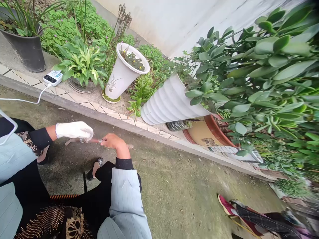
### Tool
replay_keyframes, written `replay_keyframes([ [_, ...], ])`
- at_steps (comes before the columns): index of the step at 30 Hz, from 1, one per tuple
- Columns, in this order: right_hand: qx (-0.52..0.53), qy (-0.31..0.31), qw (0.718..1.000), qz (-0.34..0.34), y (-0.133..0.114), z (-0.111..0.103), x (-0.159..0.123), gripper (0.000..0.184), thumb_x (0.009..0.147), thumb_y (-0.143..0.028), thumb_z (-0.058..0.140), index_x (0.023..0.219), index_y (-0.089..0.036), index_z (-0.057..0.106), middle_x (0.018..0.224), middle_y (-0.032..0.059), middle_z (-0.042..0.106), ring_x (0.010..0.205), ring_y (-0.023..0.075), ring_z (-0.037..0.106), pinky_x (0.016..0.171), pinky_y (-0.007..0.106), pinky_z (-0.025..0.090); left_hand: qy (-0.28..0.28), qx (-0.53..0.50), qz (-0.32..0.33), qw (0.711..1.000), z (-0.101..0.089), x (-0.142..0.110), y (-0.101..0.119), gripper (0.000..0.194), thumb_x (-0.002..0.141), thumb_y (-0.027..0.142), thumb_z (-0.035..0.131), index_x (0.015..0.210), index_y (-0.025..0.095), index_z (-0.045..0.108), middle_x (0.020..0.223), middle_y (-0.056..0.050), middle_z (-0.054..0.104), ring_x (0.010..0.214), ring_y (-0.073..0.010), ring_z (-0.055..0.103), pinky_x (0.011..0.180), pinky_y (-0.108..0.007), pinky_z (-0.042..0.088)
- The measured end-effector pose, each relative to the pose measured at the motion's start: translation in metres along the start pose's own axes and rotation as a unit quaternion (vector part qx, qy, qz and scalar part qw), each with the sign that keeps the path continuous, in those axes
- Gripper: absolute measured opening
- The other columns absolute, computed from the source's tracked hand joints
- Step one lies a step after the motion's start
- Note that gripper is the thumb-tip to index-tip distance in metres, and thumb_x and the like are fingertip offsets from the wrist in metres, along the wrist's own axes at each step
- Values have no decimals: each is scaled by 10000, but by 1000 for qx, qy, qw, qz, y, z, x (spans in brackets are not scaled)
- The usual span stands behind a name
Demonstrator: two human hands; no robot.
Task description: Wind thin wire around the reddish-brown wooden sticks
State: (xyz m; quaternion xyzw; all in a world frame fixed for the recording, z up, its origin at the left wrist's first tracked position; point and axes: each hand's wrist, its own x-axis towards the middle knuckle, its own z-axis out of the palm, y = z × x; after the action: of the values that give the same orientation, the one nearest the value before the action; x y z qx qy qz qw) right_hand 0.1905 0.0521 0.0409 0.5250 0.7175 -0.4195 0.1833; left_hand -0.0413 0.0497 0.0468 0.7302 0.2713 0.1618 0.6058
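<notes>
White glove fabric covers the left hand, its fingers curled at a slender tool, as I watch remotely through the head camera; whether that glove grips it or merely rests there, I cannot tell. Bare and closed, the right hand grips the tool, which lies across both hands above the concrete ground. Beyond them, a tiled ledge carries a black pot, a white device with its cable, a variegated leafy plant, a flared white planter and a ribbed white planter. At lower right, I see another person's red shoe.
</notes>
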Motion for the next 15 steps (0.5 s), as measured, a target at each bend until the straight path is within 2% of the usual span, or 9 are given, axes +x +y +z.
replay_keyframes([
  [3,57,-161,981,-92,-6,5,-1,166,783,-256,608,859,-155,716,663,-5,630,539,78,503,552,199,371,6,-6,-32,999,-5,1,-5,259,851,322,514,777,84,583,743,-28,597,698,-125,479,683,-221,425],
  [5,117,-213,957,-159,-10,5,-4,200,783,-275,622,914,-154,714,691,-14,630,553,66,496,568,188,389,56,18,-46,997,-7,3,-10,247,837,322,521,775,87,566,741,-20,582,711,-126,465,689,-220,413],
  [7,167,-223,936,-215,-13,2,-10,243,786,-302,631,955,-145,708,718,-13,630,573,62,495,583,185,402,82,39,-55,994,-9,5,-16,247,833,328,519,780,90,562,750,-19,579,718,-128,461,693,-221,405],
  [9,203,-197,927,-246,-11,-4,-18,290,779,-315,643,1001,-137,701,728,-10,629,585,63,497,591,188,411,93,43,-57,993,-9,8,-23,255,835,341,517,784,96,567,757,-22,583,720,-132,472,697,-226,406],
  [11,245,-140,926,-252,-4,-11,-25,316,762,-320,659,1012,-130,697,711,-10,619,582,66,491,584,193,412,97,23,-57,993,-8,10,-30,270,826,370,533,784,107,572,747,-26,587,694,-133,483,672,-230,413],
  [13,306,-42,922,-235,5,-16,-29,327,746,-334,667,1002,-132,692,702,-10,608,577,70,484,568,196,405,89,-21,-57,994,-4,12,-35,294,822,408,546,797,116,578,723,-28,578,630,-123,472,604,-225,408],
  [15,376,85,901,-200,13,-19,-27,324,746,-375,651,959,-133,683,707,-3,602,568,72,478,541,195,390,65,-75,-59,993,4,14,-38,325,839,440,535,824,120,586,678,-22,549,554,-104,429,528,-214,375],
])
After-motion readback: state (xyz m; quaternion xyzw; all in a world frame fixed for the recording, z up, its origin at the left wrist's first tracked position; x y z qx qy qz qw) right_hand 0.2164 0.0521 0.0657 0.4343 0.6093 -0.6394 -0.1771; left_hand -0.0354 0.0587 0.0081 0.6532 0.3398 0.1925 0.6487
